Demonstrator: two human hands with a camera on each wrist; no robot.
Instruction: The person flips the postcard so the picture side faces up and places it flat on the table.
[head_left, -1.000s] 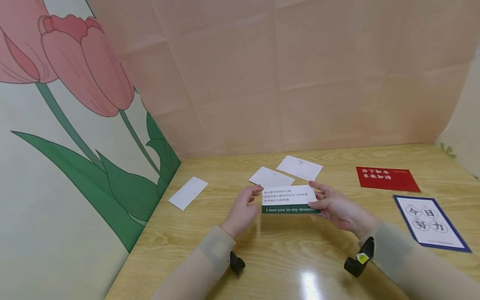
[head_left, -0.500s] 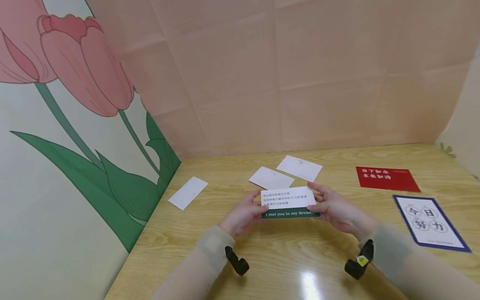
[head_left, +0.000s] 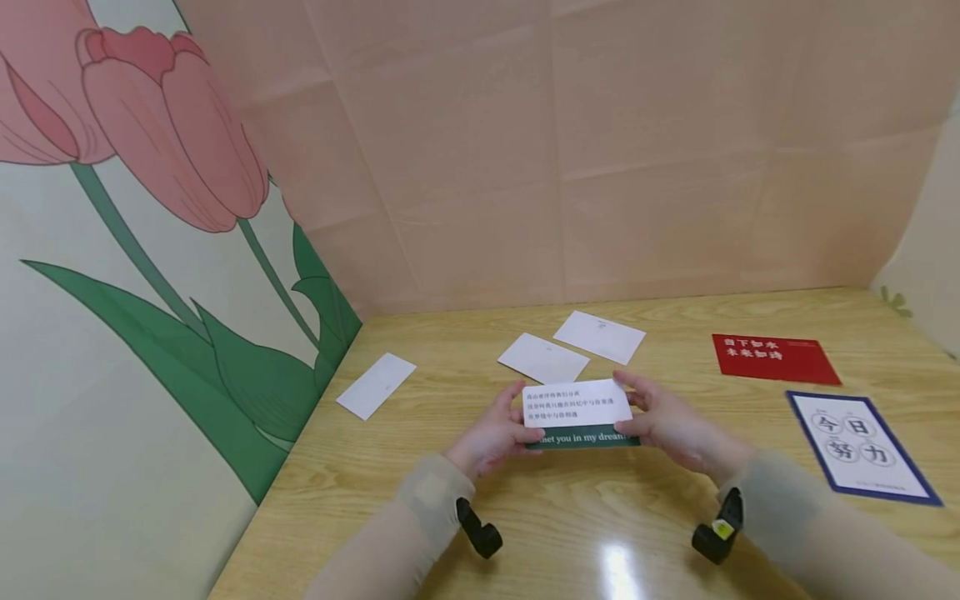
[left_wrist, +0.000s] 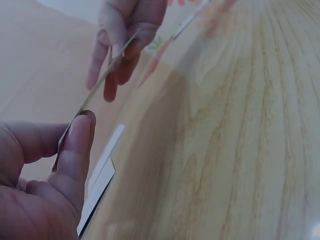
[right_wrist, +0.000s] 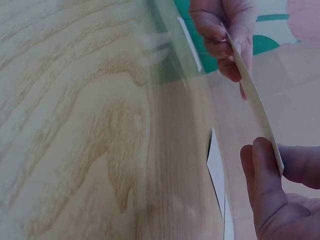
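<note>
A white postcard [head_left: 577, 404] with dark printed characters and a green band of English words along its lower edge is held up above the table. My left hand [head_left: 493, 432] pinches its left end, thumb on the printed face. At the other end my right hand [head_left: 671, 423] pinches it the same way. Seen edge-on in the left wrist view, the postcard [left_wrist: 99, 82] runs between the two hands and bows slightly. The right wrist view shows the thin edge of the postcard [right_wrist: 256, 102] between thumb and fingers.
Two white cards lie behind the hands, a nearer card [head_left: 543, 357] and a farther card [head_left: 600, 336]. Another white card [head_left: 377, 387] is at the left. On the right are a red card [head_left: 776, 358] and a blue-bordered card [head_left: 862, 443] on the wooden table [head_left: 360, 517].
My left hand has closed its thumb over the postcard's left end, where it earlier only touched the edge. The postcard and both hands have come slightly lower and nearer.
</note>
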